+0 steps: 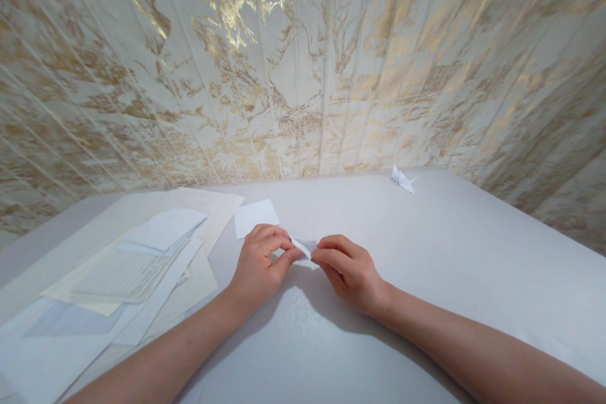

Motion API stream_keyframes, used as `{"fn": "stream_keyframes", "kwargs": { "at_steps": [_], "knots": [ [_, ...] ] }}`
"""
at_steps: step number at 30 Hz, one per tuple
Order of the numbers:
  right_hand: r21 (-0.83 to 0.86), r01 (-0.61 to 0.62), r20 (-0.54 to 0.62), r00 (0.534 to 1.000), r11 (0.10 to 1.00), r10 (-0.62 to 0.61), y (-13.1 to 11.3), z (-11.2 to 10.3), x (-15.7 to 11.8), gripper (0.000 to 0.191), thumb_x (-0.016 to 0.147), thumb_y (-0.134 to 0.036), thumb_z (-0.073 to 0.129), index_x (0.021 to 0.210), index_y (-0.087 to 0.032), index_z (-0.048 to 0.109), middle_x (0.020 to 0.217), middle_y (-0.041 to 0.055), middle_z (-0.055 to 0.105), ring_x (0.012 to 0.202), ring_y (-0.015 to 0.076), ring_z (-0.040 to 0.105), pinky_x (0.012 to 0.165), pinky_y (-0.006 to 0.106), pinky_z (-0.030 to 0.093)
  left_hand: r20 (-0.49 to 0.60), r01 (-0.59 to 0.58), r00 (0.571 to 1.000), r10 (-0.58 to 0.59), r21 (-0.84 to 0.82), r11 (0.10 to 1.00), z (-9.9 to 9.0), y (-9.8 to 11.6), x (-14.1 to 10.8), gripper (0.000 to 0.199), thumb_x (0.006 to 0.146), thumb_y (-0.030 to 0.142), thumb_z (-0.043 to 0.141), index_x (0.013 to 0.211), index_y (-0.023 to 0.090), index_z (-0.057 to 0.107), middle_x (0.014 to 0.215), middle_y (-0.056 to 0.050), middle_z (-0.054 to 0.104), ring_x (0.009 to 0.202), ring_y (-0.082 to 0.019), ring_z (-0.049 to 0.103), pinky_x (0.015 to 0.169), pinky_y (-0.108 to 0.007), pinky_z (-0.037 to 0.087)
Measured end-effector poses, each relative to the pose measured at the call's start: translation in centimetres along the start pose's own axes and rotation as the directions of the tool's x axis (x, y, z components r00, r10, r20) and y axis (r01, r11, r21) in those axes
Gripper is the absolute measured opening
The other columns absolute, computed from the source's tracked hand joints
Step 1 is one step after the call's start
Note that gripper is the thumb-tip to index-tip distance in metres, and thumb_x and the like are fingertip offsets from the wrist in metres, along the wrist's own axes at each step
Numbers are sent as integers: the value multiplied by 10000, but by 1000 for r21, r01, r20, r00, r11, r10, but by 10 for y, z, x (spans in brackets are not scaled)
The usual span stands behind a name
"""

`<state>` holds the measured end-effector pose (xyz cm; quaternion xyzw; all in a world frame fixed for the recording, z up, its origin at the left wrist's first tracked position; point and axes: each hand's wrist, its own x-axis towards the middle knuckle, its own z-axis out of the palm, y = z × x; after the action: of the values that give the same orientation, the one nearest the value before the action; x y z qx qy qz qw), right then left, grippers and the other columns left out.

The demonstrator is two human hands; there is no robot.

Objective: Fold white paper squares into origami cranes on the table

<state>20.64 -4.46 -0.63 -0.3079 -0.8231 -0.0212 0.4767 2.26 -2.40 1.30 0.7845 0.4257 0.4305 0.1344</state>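
Note:
A small folded piece of white paper (303,249) is held between my two hands, just above the white table. My left hand (265,259) pinches its left side between thumb and fingers. From the right, my right hand (349,270) closes its fingertips on the other edge. Part of the folded paper is hidden behind the fingers, so its full shape cannot be made out. Just behind my left hand lies a flat white sheet (255,217) on the table.
Overlapping loose papers (165,230), some with printed lines, spread over the table's left side. A folded white paper crane (402,180) sits near the back edge, right of centre. A white and gold patterned wall (303,76) rises behind the table (426,246).

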Motion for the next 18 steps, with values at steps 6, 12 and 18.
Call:
{"fn": "stream_keyframes", "kwargs": {
  "at_steps": [6, 12, 18],
  "knots": [
    [-33, 52, 25, 998, 998, -51, 1, -2, 0, 250, 830, -69, 423, 910, -226, 600, 803, 52, 617, 704, 139, 594, 601, 221, 484, -51, -61, 997, 65, 75, 995, -8, 4, 3, 192, 667, 294, 701, 590, 202, 550, 691, -5, 591, 773, -190, 518, 747, -334, 396],
    [-3, 30, -13, 999, 1000, -30, 0, -4, 2, 246, 822, -49, 429, 875, -217, 601, 793, 52, 617, 700, 129, 594, 603, 215, 490, 88, -264, 962, 257, 72, 962, -13, -2, 7, 92, 761, 298, 621, 736, 239, 686, 743, -27, 618, 813, -190, 514, 772, -338, 383],
    [25, 9, -24, 1000, 1000, -8, 2, -3, 1, 225, 815, -36, 442, 830, -197, 598, 784, 57, 614, 696, 124, 592, 601, 212, 492, 221, -270, 943, 247, 81, 959, -16, -8, 11, 159, 816, 291, 556, 781, 269, 710, 740, -15, 647, 791, -177, 525, 759, -332, 363]
  ]
}}
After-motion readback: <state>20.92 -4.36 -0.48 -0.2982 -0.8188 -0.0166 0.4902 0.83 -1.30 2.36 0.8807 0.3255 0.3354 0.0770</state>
